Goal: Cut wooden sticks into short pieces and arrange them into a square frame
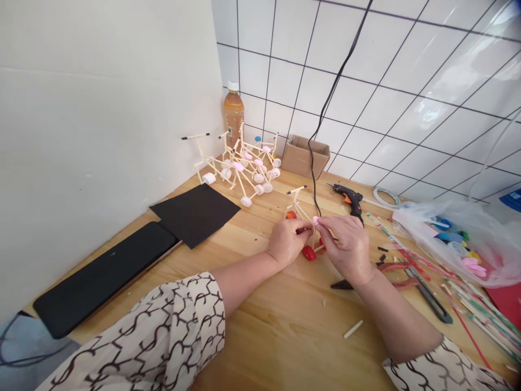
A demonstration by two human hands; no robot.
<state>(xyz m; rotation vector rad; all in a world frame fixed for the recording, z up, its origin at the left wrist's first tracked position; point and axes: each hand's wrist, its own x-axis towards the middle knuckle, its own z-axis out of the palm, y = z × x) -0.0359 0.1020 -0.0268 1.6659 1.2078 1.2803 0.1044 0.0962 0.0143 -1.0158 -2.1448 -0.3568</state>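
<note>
A small stick-built bicycle model (300, 209) with red bottle-cap wheels (309, 253) stands on the wooden table (285, 326) between my hands. My left hand (287, 241) is closed round the model's frame from the left. My right hand (345, 244) pinches a small pink piece (315, 219) at the top of the model, fingers pressed together. Part of the frame is hidden behind both hands.
Several finished stick bicycles (240, 171) stand at the back by a drink bottle (233, 111) and a cardboard box (305, 155). A glue gun (350, 200) with hanging cable, tape roll (385, 195), scissors (427, 290), sticks and a plastic bag of caps (459, 241) lie right. Black sheets (195, 212) lie left.
</note>
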